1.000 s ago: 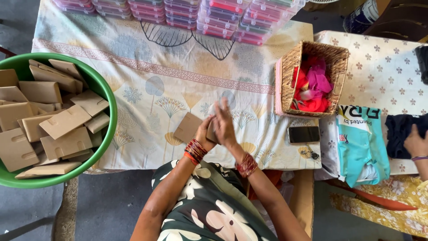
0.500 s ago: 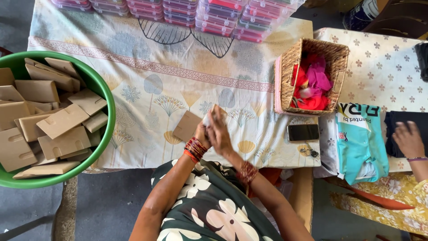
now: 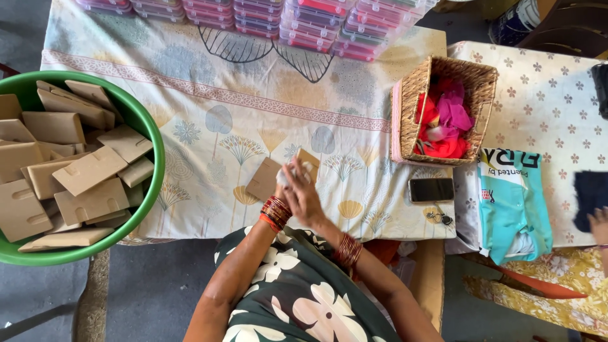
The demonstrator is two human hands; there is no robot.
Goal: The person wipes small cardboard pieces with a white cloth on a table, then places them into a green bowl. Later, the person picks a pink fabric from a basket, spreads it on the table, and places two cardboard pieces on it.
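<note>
Two hands meet over the table (image 3: 209, 95), wrists stacked with red bangles. Right hand (image 3: 305, 197) lies over the left hand (image 3: 283, 183), together grasping a small white piece (image 3: 308, 168) above a flat brown card (image 3: 265, 178); each grip's exact closure cannot be told. Left of the grip: green tub (image 3: 155, 149) of folded cards. Right: wicker basket (image 3: 437, 107), phone (image 3: 430, 189). Beyond: stacked pink boxes (image 3: 316, 25).

Left hand (image 3: 283, 183) — mostly hidden behind right hand (image 3: 304, 193)
</note>
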